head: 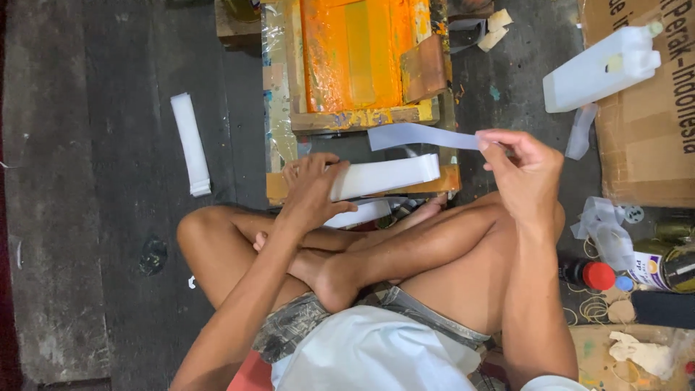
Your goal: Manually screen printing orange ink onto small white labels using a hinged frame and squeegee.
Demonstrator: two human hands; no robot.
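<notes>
**Here, two hands and a stack of white strips**

Here, from the head view, we sit cross-legged on the dark floor (108,239) in front of a wooden printing frame (362,116) whose screen is coated in orange ink. Our left hand (313,190) lies over the near end of a stack of white strips (387,176), fingers curled round it and holding it against the frame's front edge. Our right hand (523,170) is raised to the right, thumb and fingers pinched shut on one end of a single strip (420,135), which stretches leftward in the air just above the stack. A second bundle of strips (190,143) lies well apart on the floor to the left. To the right we see a white plastic jug (601,69) resting on a cardboard box (644,137), and, nearer us, a bottle with a red cap (595,275).
</notes>
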